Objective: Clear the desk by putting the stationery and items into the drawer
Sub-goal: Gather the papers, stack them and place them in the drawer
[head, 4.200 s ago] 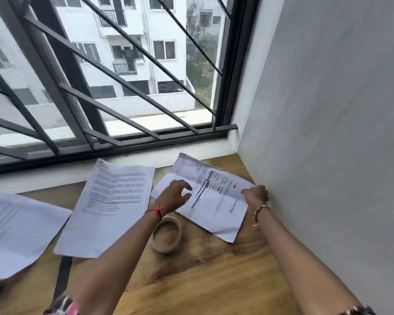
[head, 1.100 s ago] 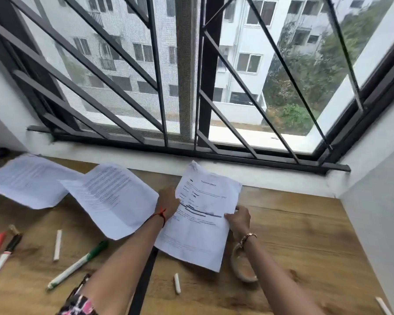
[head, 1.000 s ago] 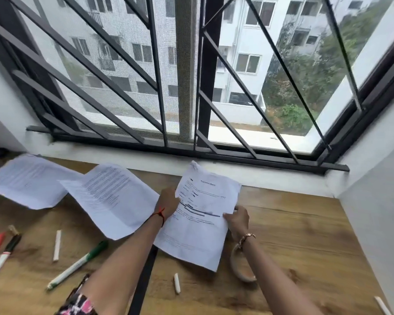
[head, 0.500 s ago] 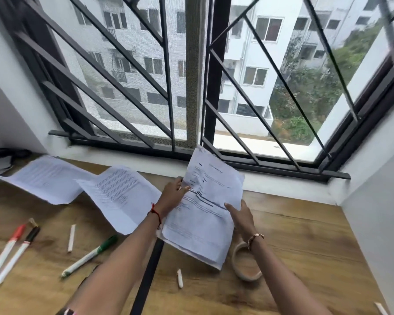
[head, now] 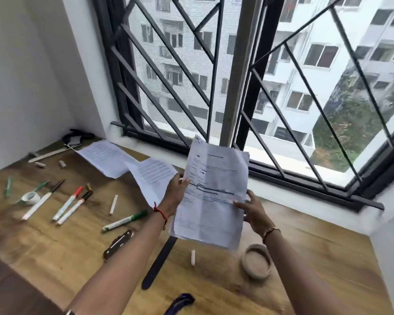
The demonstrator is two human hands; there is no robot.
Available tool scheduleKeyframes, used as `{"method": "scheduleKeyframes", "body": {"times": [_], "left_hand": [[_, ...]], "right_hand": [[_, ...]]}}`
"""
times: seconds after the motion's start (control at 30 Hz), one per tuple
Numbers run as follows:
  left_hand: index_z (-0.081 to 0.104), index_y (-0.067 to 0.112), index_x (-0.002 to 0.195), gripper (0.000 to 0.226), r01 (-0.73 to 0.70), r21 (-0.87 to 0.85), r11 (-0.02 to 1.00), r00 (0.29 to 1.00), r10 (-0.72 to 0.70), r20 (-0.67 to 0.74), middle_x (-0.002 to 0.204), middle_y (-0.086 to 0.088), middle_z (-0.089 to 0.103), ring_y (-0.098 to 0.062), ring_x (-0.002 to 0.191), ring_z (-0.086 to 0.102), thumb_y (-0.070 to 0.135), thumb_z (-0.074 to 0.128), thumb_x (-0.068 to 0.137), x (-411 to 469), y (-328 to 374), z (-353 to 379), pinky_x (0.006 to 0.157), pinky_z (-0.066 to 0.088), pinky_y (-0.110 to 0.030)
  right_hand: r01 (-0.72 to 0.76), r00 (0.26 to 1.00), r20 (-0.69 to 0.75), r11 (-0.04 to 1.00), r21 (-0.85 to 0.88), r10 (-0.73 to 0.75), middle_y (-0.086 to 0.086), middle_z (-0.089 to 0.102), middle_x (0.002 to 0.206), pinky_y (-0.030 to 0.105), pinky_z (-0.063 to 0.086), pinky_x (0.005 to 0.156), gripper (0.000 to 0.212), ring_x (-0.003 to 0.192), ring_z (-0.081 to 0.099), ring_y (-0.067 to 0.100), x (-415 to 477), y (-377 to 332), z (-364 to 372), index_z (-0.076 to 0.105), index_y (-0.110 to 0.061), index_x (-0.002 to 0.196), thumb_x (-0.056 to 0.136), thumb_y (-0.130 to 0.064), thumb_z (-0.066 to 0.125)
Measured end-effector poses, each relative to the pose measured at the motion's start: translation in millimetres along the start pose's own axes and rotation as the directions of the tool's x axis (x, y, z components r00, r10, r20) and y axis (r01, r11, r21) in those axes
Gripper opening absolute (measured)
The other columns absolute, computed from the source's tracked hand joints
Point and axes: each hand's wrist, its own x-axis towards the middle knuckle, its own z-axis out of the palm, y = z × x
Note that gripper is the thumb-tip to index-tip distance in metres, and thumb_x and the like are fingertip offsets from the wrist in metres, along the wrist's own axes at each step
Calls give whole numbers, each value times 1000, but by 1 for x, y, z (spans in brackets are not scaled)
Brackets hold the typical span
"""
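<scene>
I hold a printed sheaf of papers [head: 214, 192] upright above the wooden desk [head: 305, 258]. My left hand [head: 176, 192] grips its left edge and my right hand [head: 251, 210] grips its right edge. Two more printed sheets lie on the desk, one [head: 152, 176] just left of my left hand and one [head: 105, 158] further left. A roll of brown tape [head: 256, 261] lies under my right wrist. Several markers, among them a green one [head: 124, 220] and a red one [head: 67, 203], are scattered to the left. No drawer is in view.
A black ruler [head: 160, 258] lies under my left forearm, a white chalk stick [head: 193, 257] beside it. A dark clip [head: 117, 244], a white tape roll [head: 30, 197], a long white ruler [head: 48, 154] and small bits lie to the left. Barred window behind, walls left and right.
Both hands have lifted the sheaf off the desk and tilted it upright. The view has turned left, showing more markers and the left wall.
</scene>
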Motion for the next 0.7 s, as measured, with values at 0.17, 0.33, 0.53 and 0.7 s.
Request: {"method": "scheduleKeyframes", "body": {"times": [0.17, 0.33, 0.53, 0.7], "left_hand": [[50, 10, 105, 14, 11, -22, 1000, 996, -12, -87, 101, -6, 61, -26, 95, 60, 17, 52, 93, -17, -5, -22, 84, 51, -39], [56, 7, 98, 32, 50, -35, 998, 983, -55, -178, 90, -2, 64, -28, 92, 62, 34, 63, 83, -7, -17, -51, 85, 51, -39], [50, -2, 113, 37, 130, -112, 985, 948, -156, -278, 97, -7, 57, -18, 84, 51, 30, 41, 98, 7, -23, -99, 58, 39, -23], [51, -1, 108, 32, 222, -78, 972, 930, -235, -284, 97, -16, 56, -17, 92, 44, 27, 42, 96, 53, -53, -144, 67, 37, -27]], "right_hand": [[108, 993, 52, 994, -20, -107, 11, 65, 90, 21, 52, 54, 49, 73, 62, 19, 0, -13, 24, 47, -8, 124, 81, 13, 57], [131, 990, 55, 991, -22, -130, 14, 67, 90, 36, 51, 75, 48, 78, 60, 27, 14, -21, 48, 53, -5, 120, 78, 17, 55], [103, 993, 69, 994, -40, -100, 12, 65, 89, 26, 56, 64, 48, 72, 61, 24, 54, -24, 86, 52, -7, 122, 80, 14, 56], [77, 993, 104, 985, -151, -62, 17, 63, 97, 29, 56, 69, 47, 71, 65, 21, 104, -18, 115, 50, 0, 125, 82, 16, 48]]}}
